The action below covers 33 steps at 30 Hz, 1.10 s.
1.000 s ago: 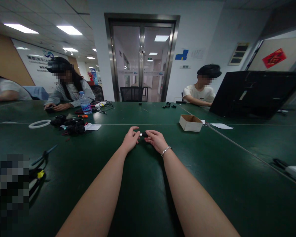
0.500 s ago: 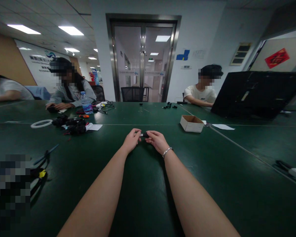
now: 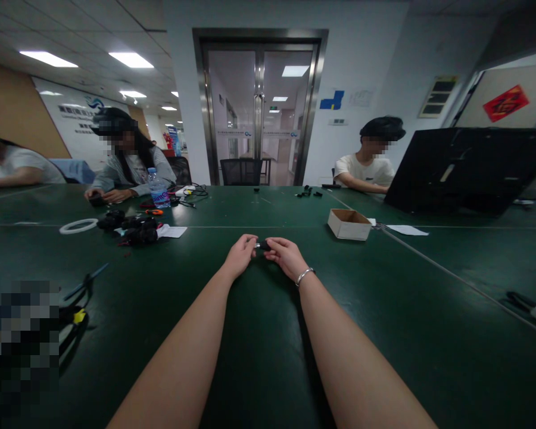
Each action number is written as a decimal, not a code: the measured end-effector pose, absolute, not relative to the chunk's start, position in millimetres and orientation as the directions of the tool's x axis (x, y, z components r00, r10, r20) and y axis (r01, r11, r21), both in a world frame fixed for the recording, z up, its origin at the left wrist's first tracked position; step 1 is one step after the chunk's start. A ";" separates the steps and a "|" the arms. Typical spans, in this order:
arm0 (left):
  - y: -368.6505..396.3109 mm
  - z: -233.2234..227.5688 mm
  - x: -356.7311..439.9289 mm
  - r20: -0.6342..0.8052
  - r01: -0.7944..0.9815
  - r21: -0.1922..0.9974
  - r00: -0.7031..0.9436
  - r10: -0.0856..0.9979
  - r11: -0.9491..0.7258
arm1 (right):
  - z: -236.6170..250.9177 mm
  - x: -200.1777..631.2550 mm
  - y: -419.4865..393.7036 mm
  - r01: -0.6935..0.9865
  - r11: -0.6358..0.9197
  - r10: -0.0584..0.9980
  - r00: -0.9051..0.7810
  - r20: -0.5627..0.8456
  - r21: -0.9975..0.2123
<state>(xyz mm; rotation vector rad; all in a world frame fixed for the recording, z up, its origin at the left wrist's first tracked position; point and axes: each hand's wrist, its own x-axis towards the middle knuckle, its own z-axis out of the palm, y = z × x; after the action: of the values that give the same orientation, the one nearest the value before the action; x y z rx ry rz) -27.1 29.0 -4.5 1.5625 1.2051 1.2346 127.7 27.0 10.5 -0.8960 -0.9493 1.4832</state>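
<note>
One small black part (image 3: 264,245) with a silver end (image 3: 258,245) is held over the green table (image 3: 268,333), left of the open box (image 3: 348,227), the right hand (image 3: 286,255) clamped on its body and the left hand (image 3: 240,256) pinching that end.

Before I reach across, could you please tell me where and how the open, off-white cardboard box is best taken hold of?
Probably by the near wall of the off-white cardboard box, from above on the camera's side: its open top leaves that upright wall free to pinch inside and out. The right hand is nearer; white paper lies to the box's right.
</note>
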 end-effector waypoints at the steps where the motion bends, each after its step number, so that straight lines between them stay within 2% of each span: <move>1: 28.7 -4.2 -27.1 0.243 0.208 0.946 0.058 0.968 -0.250 | 10.6 127.8 26.9 -0.389 -0.073 0.993 -0.112 -0.032 -0.919; 15: 22.4 3.1 -24.1 0.179 0.183 0.964 0.080 0.981 -0.191 | 7.8 129.3 28.0 -0.383 -0.069 0.990 -0.140 -0.016 -0.921; 21: 21.1 4.5 -24.8 0.210 0.184 0.958 0.071 0.975 -0.220 | 4.9 130.6 30.6 -0.384 -0.061 0.987 -0.163 0.002 -0.921; 33: 22.7 6.9 -24.0 0.143 0.148 0.977 0.075 0.987 -0.152 | 7.3 131.2 28.2 -0.378 -0.063 0.986 -0.168 0.001 -0.924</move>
<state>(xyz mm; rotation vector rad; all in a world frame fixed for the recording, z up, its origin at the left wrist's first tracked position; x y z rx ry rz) -24.0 22.7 6.9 1.4632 1.1988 1.1924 131.2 28.2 7.3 -0.8521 -1.0112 1.5117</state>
